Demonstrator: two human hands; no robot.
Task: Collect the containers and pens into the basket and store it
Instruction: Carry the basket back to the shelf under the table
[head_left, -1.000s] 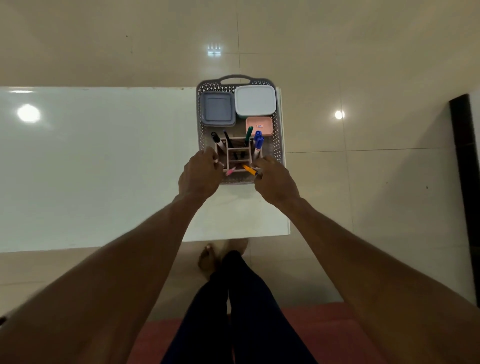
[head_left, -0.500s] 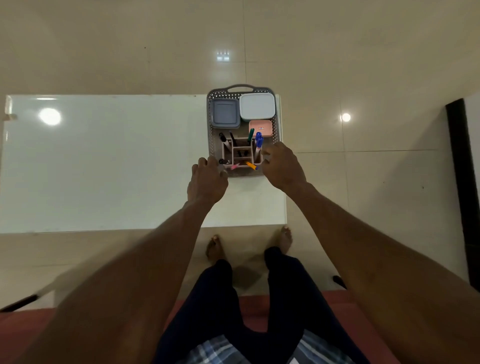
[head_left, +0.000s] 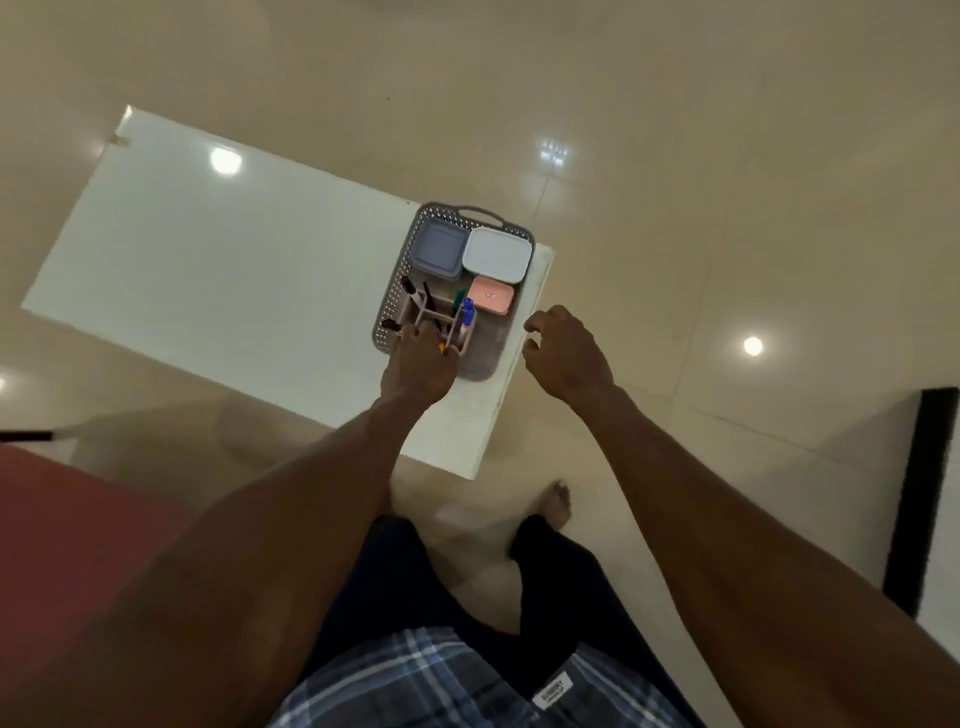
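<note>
The grey perforated basket (head_left: 496, 358) sits at the right end of the white table (head_left: 218, 280), its handle toward 12 o'clock. Inside, a slate-blue lidded container (head_left: 440, 249) lies at 11 o'clock, a pale lidded container (head_left: 497, 254) at 1 o'clock, and a small pink container (head_left: 492, 295) just below that. The pen holder (head_left: 441, 317) with its pens (head_left: 468, 312) fills the near half. The left hand (head_left: 418, 364) rests at the basket's near edge; whether it grips anything cannot be told. The right hand (head_left: 563, 353), fingers loosely curled and holding nothing, hangs at the basket's 3 o'clock, apart from it
</note>
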